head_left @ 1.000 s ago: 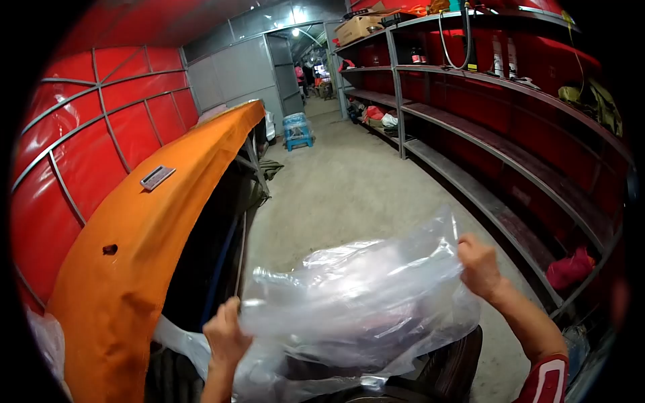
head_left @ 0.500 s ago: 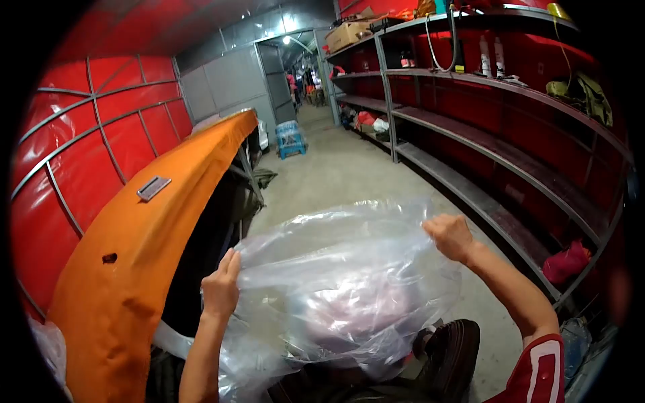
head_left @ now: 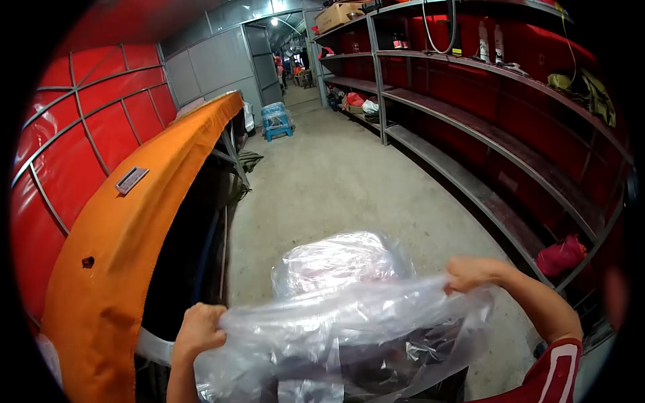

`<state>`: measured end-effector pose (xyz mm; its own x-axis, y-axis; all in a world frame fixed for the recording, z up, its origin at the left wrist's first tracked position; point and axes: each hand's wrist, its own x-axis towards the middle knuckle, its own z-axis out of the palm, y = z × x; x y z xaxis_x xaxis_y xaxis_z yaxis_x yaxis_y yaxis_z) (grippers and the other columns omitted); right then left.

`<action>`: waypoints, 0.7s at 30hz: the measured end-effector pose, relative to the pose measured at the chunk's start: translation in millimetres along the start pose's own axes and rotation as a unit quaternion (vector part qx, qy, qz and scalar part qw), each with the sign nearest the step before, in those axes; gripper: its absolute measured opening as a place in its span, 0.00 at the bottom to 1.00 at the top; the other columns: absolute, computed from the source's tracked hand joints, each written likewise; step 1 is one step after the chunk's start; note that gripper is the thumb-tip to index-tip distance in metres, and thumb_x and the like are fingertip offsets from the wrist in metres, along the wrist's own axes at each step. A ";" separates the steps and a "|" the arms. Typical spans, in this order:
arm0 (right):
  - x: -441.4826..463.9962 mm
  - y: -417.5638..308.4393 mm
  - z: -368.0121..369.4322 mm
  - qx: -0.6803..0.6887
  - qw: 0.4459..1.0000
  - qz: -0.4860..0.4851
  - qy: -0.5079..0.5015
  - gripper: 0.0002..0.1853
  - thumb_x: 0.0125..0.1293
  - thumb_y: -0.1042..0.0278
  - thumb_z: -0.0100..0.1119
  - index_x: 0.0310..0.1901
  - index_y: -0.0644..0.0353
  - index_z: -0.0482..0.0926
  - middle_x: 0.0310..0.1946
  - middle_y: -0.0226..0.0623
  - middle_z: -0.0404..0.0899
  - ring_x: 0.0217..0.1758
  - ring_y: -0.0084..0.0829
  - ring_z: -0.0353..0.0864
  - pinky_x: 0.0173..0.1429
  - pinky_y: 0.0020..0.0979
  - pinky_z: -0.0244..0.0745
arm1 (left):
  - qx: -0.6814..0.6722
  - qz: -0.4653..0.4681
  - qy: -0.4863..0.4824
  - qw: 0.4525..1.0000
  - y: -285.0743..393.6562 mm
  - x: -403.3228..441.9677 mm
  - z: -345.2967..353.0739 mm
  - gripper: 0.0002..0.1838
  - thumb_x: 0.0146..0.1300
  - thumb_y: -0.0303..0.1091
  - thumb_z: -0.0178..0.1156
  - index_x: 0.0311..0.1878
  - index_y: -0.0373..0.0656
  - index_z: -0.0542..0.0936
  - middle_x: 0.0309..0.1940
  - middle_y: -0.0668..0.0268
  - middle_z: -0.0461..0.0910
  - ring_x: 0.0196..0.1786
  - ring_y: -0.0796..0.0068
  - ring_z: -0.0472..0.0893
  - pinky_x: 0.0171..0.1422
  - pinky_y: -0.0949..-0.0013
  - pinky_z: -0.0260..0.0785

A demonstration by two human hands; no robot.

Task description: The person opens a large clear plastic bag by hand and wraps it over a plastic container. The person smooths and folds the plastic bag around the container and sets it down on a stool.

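A large clear plastic bag [head_left: 322, 316] is stretched crosswise between my hands, low in front of my body. My left hand [head_left: 199, 328] is closed on its left edge. On the other side, my right hand [head_left: 472, 274] grips the right edge with bent fingers. Just beyond the stretched edge rests a shiny bundle [head_left: 342, 258] covered in clear plastic; what it holds is blurred by the film. Dark shapes show through the plastic near my lap.
An orange-covered table [head_left: 101, 269] runs along the left, with a small grey device [head_left: 132, 180] on top. Metal shelves [head_left: 463, 164] line the right wall, a pink bundle [head_left: 562, 255] on a low one. Blue stools [head_left: 276, 122] stand on the concrete floor [head_left: 316, 181] ahead.
Both hands have moved down, pulling the plastic edge lower and toward me. The wrapped bundle now shows beyond that edge. My view has tilted slightly, revealing more floor.
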<state>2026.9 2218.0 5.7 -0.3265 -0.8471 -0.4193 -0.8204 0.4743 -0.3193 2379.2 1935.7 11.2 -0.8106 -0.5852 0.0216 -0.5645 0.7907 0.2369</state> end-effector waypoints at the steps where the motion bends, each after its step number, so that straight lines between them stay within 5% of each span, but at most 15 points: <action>1: 16.1 4.0 2.5 -0.085 0.994 0.029 0.056 0.13 0.49 0.64 0.54 0.22 0.69 0.75 0.19 0.49 0.75 0.23 0.45 0.74 0.30 0.39 0.67 | -0.005 -0.007 0.023 1.000 -0.1 12.5 4.6 0.10 0.27 0.30 0.53 0.19 0.36 0.75 0.15 0.51 0.72 0.23 0.52 0.74 0.30 0.62 0.67; 3: 56.8 16.4 14.0 -0.203 0.938 0.000 0.280 0.12 0.50 0.65 0.53 0.21 0.67 0.72 0.18 0.46 0.74 0.23 0.43 0.75 0.28 0.39 0.68 | -0.013 -0.015 0.085 0.996 -9.8 41.7 24.4 0.12 0.30 0.36 0.56 0.18 0.36 0.75 0.16 0.53 0.73 0.23 0.55 0.76 0.29 0.62 0.67; 4: 79.5 25.3 18.8 -0.202 0.940 0.001 0.274 0.12 0.50 0.65 0.53 0.21 0.67 0.72 0.18 0.46 0.74 0.23 0.43 0.75 0.28 0.39 0.68 | 0.002 -0.025 0.118 0.993 -16.5 58.0 35.5 0.16 0.33 0.42 0.59 0.19 0.36 0.75 0.17 0.53 0.74 0.24 0.55 0.76 0.30 0.62 0.67; 6: 122.1 42.7 25.3 -0.214 0.871 -0.083 0.435 0.17 0.49 0.56 0.59 0.24 0.62 0.68 0.19 0.43 0.72 0.23 0.41 0.75 0.26 0.39 0.68 | 0.016 -0.033 0.145 0.989 -31.8 87.8 61.6 0.21 0.36 0.49 0.61 0.19 0.37 0.76 0.17 0.53 0.75 0.25 0.55 0.77 0.30 0.61 0.67; 8: 153.5 52.2 31.0 -0.201 0.871 -0.125 0.432 0.21 0.47 0.50 0.60 0.26 0.61 0.67 0.19 0.42 0.72 0.23 0.40 0.75 0.25 0.38 0.68 | 0.103 -0.084 0.164 0.977 -47.5 117.5 87.9 0.35 0.39 0.69 0.55 0.21 0.37 0.77 0.18 0.52 0.76 0.26 0.53 0.77 0.31 0.60 0.68; 11: 182.0 57.4 33.3 -0.186 0.880 -0.158 0.407 0.28 0.44 0.39 0.58 0.27 0.60 0.66 0.19 0.39 0.71 0.22 0.39 0.74 0.24 0.37 0.68 | 0.127 -0.108 0.146 0.975 -57.8 149.7 117.7 0.43 0.40 0.77 0.44 0.23 0.37 0.78 0.18 0.49 0.75 0.26 0.51 0.77 0.31 0.57 0.68; 15: 215.5 53.4 23.9 -0.166 0.919 -0.127 0.334 0.32 0.48 0.31 0.49 0.27 0.61 0.66 0.16 0.39 0.71 0.19 0.39 0.74 0.22 0.35 0.67 | 0.142 -0.111 0.117 0.977 -69.9 191.1 151.9 0.46 0.43 0.77 0.38 0.22 0.35 0.79 0.18 0.47 0.75 0.27 0.49 0.77 0.31 0.54 0.67; 21: 314.2 82.5 56.2 -0.121 0.945 0.002 0.302 0.30 0.55 0.36 0.46 0.20 0.62 0.70 0.16 0.43 0.73 0.19 0.41 0.74 0.21 0.36 0.66 | 0.073 -0.197 0.017 0.977 -102.9 232.4 236.7 0.46 0.50 0.74 0.32 0.18 0.34 0.78 0.18 0.45 0.74 0.28 0.44 0.75 0.35 0.53 0.66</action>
<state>1883.0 2004.5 -200.1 -0.4777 -0.8627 0.1658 -0.8785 0.4703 -0.0840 2212.0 1760.9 -238.1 -0.5208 -0.8536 -0.0101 -0.8504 0.5178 0.0932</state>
